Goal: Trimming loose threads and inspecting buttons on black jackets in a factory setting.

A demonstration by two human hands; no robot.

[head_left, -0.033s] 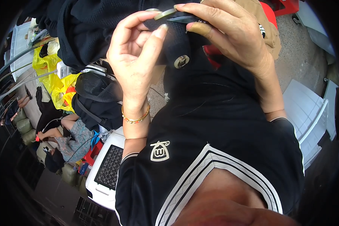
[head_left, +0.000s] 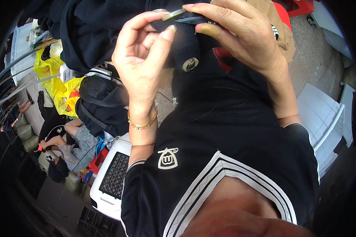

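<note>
Up close, I'm watching both hands busy on a black garment held high in view.
Left hand [head_left: 144, 65], gold bracelet [head_left: 143, 125] at the wrist, has thumb and fingers curled together pinching the black garment [head_left: 186, 47] beside its round button [head_left: 190, 64]; right hand [head_left: 241, 35] clamps a small scissors [head_left: 182, 15] against the same cloth, just above. A white crate [head_left: 110, 185] sits well below, lower left.

Scissors [head_left: 186, 15] mostly hidden under right hand [head_left: 241, 35]; black garment [head_left: 106, 27] cut by top edge.
</note>
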